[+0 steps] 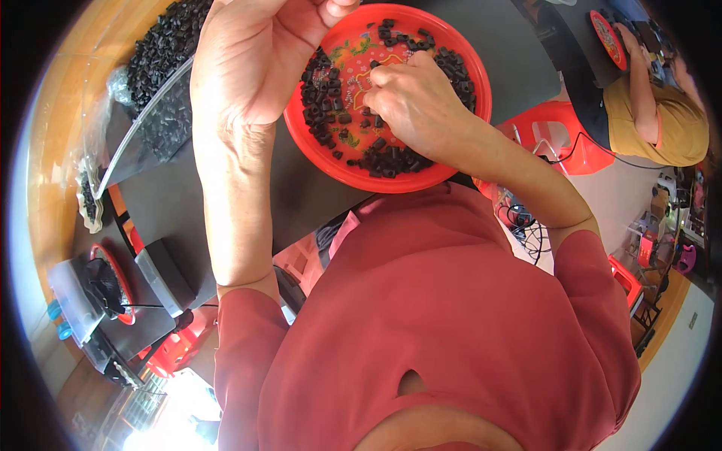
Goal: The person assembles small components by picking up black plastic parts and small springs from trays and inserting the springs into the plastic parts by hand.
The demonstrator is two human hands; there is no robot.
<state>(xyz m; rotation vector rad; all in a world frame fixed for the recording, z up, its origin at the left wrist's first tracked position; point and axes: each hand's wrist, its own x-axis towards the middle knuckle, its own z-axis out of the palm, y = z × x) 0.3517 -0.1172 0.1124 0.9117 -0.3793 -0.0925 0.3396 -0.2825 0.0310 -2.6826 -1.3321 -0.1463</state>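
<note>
A round red tray (353, 179) with a printed floral bottom sits on the dark table in front of me. Small black tubular plastic parts (323, 98) lie in it, heaped mostly along its rim. My right hand (417, 98) reaches over the middle of the tray, its fingers bent and drawn together among the parts. Whatever they pinch is hidden by the hand. My left hand (252, 64) is raised at the tray's left side, palm showing. Most of its fingers are cut off by the upper edge, so its grip does not show.
On the left, a clear-walled bin (147, 124) holds a big heap of black parts. Red stools (575, 143) stand at the right, near a person in a mustard shirt (654, 116) working at another red tray (608, 39). A loose cable (530, 233) hangs beside my right elbow.
</note>
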